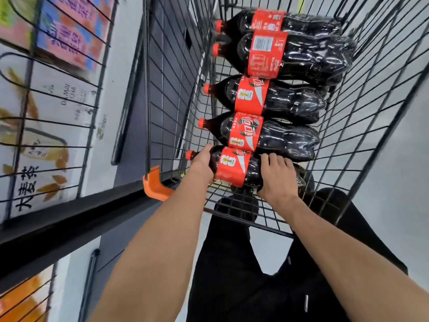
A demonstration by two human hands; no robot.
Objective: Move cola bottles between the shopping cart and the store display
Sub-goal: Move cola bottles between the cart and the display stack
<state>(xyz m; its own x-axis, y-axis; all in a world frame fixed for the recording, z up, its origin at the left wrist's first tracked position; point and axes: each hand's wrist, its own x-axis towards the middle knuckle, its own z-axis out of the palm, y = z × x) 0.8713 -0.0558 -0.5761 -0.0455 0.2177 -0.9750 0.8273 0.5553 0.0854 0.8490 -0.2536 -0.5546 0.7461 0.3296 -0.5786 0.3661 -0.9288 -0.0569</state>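
Several large cola bottles with red labels and red caps lie side by side in the wire shopping cart (pixel 362 126), caps pointing left. The nearest cola bottle (pixel 234 167) lies at the cart's near end. My left hand (pixel 201 162) grips its neck and shoulder just behind the cap. My right hand (pixel 277 176) curls over its dark body to the right of the label. Beyond it lie another cola bottle (pixel 250 133), a third (pixel 255 96), and more at the far end (pixel 267 54).
A wire display rack (pixel 53 117) holding cartons of tea drinks stands along the left, with a black shelf edge (pixel 69 219) below it. An orange plastic corner bumper (pixel 154 184) marks the cart's near left corner. My dark trousers show below the cart.
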